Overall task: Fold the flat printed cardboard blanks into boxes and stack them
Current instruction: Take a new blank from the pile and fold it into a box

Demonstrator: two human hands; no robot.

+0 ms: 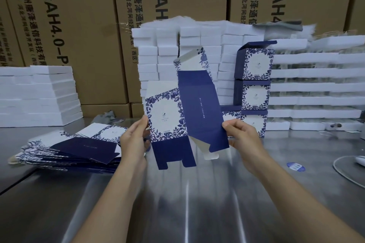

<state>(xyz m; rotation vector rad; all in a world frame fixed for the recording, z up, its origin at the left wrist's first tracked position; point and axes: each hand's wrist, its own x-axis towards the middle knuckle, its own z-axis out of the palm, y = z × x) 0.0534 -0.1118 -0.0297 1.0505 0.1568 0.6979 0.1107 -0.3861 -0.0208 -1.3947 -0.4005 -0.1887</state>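
Holding a half-opened printed blank [183, 112] upright over the middle of the tabletop [187, 193].
Pinched at its left edge by the left hand [134, 138] and at its lower right edge by the right hand [243, 138]. Toward the left edge, a fanned pile of flat blanks [79, 150]. Farther back on the right, folded boxes [254, 92] stacked against white foam stacks [177, 55], before brown cartons [79, 25].

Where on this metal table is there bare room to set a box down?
The widest bare stretch of table lies near the person, below the held blank. A smaller patch sits between the folded boxes and the blue sticker. Crowded: flat blanks left, white stacks behind.
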